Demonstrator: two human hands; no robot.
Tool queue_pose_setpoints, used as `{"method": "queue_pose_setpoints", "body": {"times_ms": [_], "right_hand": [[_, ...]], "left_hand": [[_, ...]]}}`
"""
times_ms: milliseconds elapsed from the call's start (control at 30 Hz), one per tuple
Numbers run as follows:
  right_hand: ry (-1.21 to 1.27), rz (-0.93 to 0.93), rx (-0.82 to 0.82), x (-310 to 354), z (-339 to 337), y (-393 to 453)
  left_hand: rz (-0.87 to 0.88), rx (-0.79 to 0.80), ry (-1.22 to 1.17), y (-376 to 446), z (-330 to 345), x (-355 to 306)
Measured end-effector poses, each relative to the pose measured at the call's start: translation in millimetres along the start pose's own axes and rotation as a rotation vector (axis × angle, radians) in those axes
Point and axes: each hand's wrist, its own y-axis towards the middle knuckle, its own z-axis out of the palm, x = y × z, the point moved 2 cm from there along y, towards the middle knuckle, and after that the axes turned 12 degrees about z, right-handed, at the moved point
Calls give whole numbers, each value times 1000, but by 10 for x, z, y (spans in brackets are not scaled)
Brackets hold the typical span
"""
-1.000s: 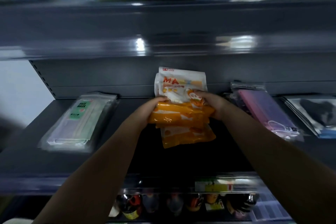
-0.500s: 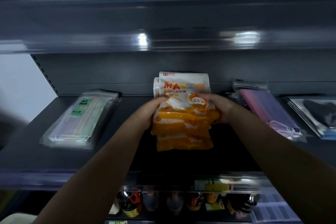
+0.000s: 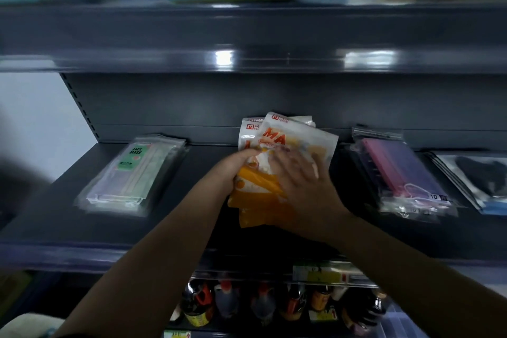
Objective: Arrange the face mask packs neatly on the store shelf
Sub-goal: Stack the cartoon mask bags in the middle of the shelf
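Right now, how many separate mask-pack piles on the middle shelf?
4: clear green-label pack pile at left, orange-and-white pouches under both hands, pink-purple pack to their right, black-mask pack at far right, cropped; more may follow.

Both forearms are bare from the lower frame edge up to the wrists, with no sleeve on either. The left hand [image 3: 233, 166] wears no glove, ring or band. The right hand [image 3: 304, 184] is likewise ungloved, its fingers [image 3: 297, 159] smeared by motion blur, so any ring there probably could not be made out. No watch or bracelet shows at the wrists.
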Motion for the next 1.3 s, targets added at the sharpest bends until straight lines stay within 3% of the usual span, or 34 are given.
{"method": "queue_pose_setpoints", "body": {"times_ms": [100, 300, 400, 700, 867, 1033, 1167, 1300], "right_hand": [[-125, 13, 234, 65, 104, 91], [-39, 13, 400, -135, -57, 342], [-7, -32, 431, -223, -58, 416], [-30, -19, 349, -335, -168, 552], [-98, -34, 378, -252, -58, 522], [-87, -30, 293, -247, -57, 487], [-69, 2, 324, -234, -61, 574], [-83, -50, 348, -214, -30, 621]], "left_hand": [[16, -8, -36, -18, -14, -34], [-44, -160, -267, -106, -63, 34], [-75, -185, -187, -123, -90, 135], [23, -151, -70, -183, -137, 192], [47, -208, 12, -277, -143, 238], [94, -242, 42, -298, -149, 241], [125, -275, 188, -311, -217, 293], [159, -269, 167, -315, -262, 302]]}}
